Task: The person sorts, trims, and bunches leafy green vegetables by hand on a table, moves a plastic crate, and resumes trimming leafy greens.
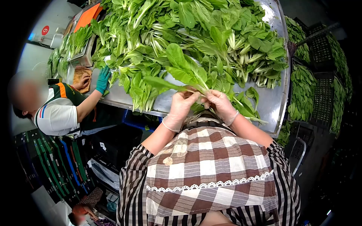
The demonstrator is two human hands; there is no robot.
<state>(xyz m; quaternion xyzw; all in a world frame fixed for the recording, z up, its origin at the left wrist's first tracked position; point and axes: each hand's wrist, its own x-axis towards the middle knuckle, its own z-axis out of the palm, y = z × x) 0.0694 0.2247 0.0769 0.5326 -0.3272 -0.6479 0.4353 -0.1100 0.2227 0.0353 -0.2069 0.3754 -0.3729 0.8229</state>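
In front of my apron, both hands are close together at the table's near edge, in thin clear gloves. My left hand (181, 107) is closed, pinching the stem of a leaf (160, 83) that points out to the left. My right hand (220, 106) grips the base of a leafy green (186, 73), its broad leaves pointing up and away from me. The fingertips of both hands meet around the stems, so the exact contact is partly hidden. Loose leaves (247, 105) lie on the metal just right of my right hand.
A large heap of leafy greens (196, 22) covers much of the metal table (277, 75). Crates (322, 94) of greens stand at the right. On the left, a co-worker's green-gloved hand (102, 80) rests on the table by a scale (83, 56). Stacked crates (56, 162) stand lower left.
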